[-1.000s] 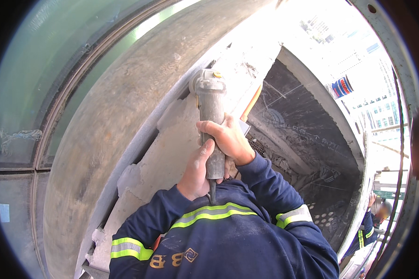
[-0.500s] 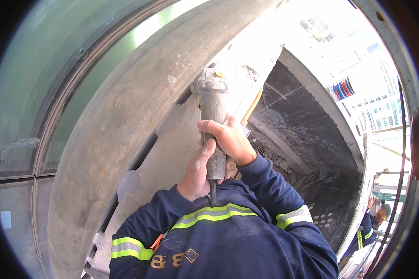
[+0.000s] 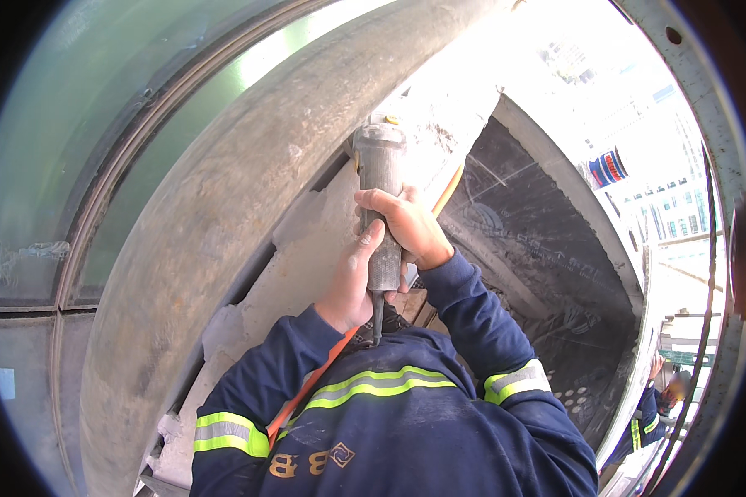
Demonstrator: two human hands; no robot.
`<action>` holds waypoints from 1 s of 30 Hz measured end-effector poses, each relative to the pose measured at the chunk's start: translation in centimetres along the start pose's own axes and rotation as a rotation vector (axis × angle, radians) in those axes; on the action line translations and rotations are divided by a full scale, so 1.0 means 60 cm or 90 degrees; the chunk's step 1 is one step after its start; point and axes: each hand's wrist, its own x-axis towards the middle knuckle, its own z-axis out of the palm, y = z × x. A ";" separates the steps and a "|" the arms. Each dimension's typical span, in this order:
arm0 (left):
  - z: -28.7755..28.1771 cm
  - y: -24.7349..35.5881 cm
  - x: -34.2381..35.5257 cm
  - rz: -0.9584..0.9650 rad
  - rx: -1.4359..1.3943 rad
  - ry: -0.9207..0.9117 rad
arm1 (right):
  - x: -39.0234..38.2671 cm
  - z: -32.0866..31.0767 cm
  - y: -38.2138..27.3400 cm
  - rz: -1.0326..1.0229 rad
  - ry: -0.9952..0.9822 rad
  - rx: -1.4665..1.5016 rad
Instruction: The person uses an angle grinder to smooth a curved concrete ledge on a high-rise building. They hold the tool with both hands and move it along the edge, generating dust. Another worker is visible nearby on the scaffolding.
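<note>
Both of my hands are closed around the grey, dust-covered body of an angle grinder (image 3: 381, 157). My right hand (image 3: 416, 230) wraps the middle of the body from the right. Lower down, my left hand (image 3: 350, 280) grips the rear part, its thumb pressed along the side. The grinder's head points away from me, against the pale, dusty masonry surface (image 3: 298, 236); its disc is hidden. Its black cord sleeve (image 3: 378, 316) hangs toward my chest.
A thick rounded grey beam (image 3: 199, 199) curves along the left, before green glass panels (image 3: 41, 166). Right of the grinder are a yellow-orange hose (image 3: 450, 190) and a dark panelled recess (image 3: 547, 224). A bucket (image 3: 608, 167) stands beyond, and another person (image 3: 651, 414) is lower right.
My hands and the grinder have shifted slightly up and away from my chest. More of an orange strap or cord shows beside my left forearm.
</note>
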 end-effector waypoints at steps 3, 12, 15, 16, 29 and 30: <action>-0.001 -0.002 0.001 0.004 -0.002 0.008 | 0.002 -0.003 0.004 0.007 -0.013 -0.002; -0.006 -0.028 -0.046 -0.006 0.032 0.015 | -0.051 0.012 -0.001 0.009 -0.005 -0.054; -0.001 -0.035 -0.061 0.021 -0.008 0.020 | -0.067 0.016 -0.006 0.010 -0.024 -0.072; 0.000 -0.037 -0.066 0.025 -0.008 0.022 | -0.072 0.018 -0.007 0.011 -0.035 -0.082; -0.013 -0.051 -0.098 0.009 0.027 0.000 | -0.095 0.031 0.013 -0.008 -0.046 -0.053; -0.014 -0.051 -0.097 0.010 0.024 -0.007 | -0.095 0.030 0.012 -0.008 -0.047 -0.052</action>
